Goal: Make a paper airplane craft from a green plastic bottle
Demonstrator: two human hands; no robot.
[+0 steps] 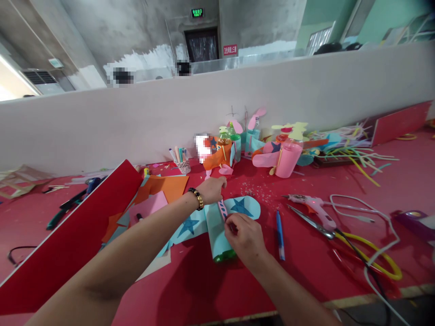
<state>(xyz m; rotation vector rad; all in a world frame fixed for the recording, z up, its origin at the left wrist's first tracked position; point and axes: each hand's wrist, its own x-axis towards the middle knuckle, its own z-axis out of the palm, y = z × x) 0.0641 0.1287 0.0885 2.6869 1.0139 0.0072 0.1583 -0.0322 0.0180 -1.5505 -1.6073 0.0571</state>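
Note:
A green bottle (224, 256) wrapped in light-blue paper (215, 235) lies on the red table, its base toward me. Paper wings with dark-blue stars spread from both sides, the right wing (251, 206) rounded at its end. Along the wrapped side runs a narrow pink strip with dark spots (222, 210). My right hand (247, 237) is closed, its fingertips pinching the strip's near end. Over the bottle's far end, my left hand (212, 190) is closed with fingers curled down; what they grip is hidden. A black-and-gold bead bracelet (196, 199) circles the left wrist.
To the right lie a blue pen (280, 235), yellow-handled scissors (384, 258) and a pink glue gun (316, 208) with cables. Finished-looking bottle planes, including a pink one (288, 158), stand behind beside a pen cup (183, 165). A red board (78, 231) leans at left near coloured paper (170, 184).

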